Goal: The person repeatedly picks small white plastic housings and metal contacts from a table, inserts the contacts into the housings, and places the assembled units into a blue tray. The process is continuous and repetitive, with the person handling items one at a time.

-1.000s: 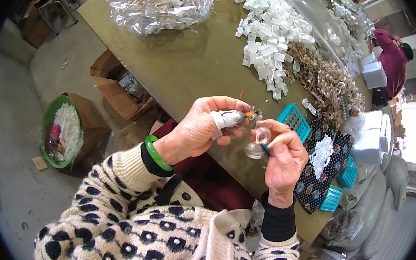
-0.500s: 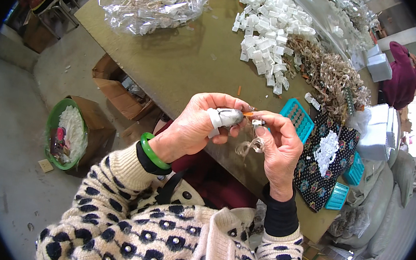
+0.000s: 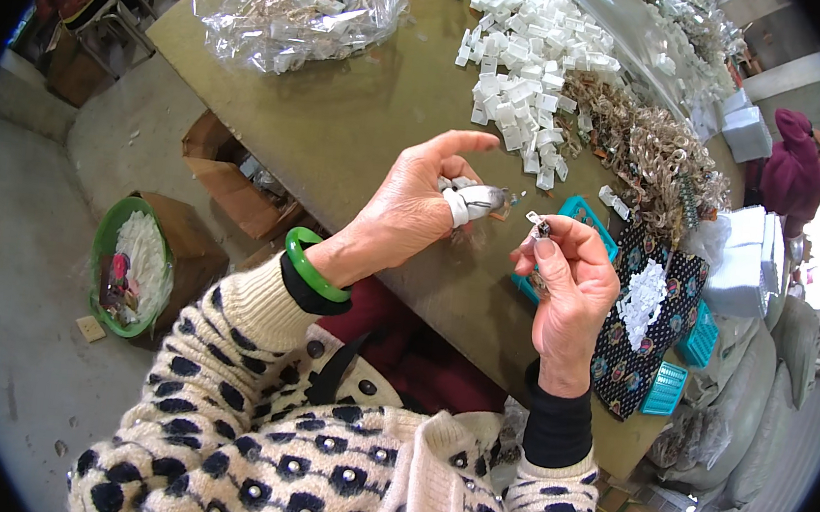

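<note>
In front of my chest, above the table's near edge, both hands are raised and apart. My left hand (image 3: pixel 416 197) has its index finger stretched out, and its grey-covered thumb is bound with a white band. A small brownish bit shows blurred at the thumb tip; the curled fingers behind hide most of it. Between thumb and fingertips, my right hand (image 3: pixel 573 287) pinches a small white-and-dark part (image 3: pixel 538 224). Behind that hand a turquoise slotted tray (image 3: pixel 587 214) is partly covered.
White plastic pieces (image 3: pixel 525 89) and tangled clear wires (image 3: pixel 666 157) are heaped at the back. A filled clear bag (image 3: pixel 305 14) sits far left. On a dark patterned cloth (image 3: pixel 621 375) lie tiny white pieces (image 3: pixel 642 303). A green basin (image 3: pixel 132 318) stands on the floor.
My hands have drawn apart, the right one moving right with the small part. My left index finger has lifted and straightened. The wire loop below the right hand no longer shows.
</note>
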Available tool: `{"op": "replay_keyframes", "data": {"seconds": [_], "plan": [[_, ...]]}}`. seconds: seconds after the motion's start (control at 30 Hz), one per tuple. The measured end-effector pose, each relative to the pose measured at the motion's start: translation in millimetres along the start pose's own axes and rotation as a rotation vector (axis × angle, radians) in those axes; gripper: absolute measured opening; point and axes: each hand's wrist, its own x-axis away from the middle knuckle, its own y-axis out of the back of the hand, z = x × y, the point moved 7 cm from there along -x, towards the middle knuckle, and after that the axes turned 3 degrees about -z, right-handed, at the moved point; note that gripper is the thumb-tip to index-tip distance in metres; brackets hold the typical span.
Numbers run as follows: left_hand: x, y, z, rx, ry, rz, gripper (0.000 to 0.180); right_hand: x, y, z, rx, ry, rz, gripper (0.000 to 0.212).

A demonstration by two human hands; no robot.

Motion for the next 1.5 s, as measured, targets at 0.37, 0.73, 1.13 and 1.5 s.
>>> {"op": "replay_keyframes", "data": {"seconds": [0.37,0.73,1.13,1.5], "plan": [[40.6,-18.9,11.0,0.529,0.282,0.134,0.018,28.7,-45.9,49.1,0.889,0.9,0.07,0.03],[49.1,-12.7,4.3,0.187,-0.008,0.13,0.014,26.1,-14.9,9.1,0.026,-0.098,-0.009,0.016],[62.6,-27.2,21.1,0.692,0.276,0.269,0.015,34.9,-23.4,26.6,0.452,0.278,0.029,0.013],[69.8,-32.8,23.4,0.752,0.289,0.37,0.023,36.7,-23.1,8.8,-0.117,-0.148,0.159,0.009]]}}
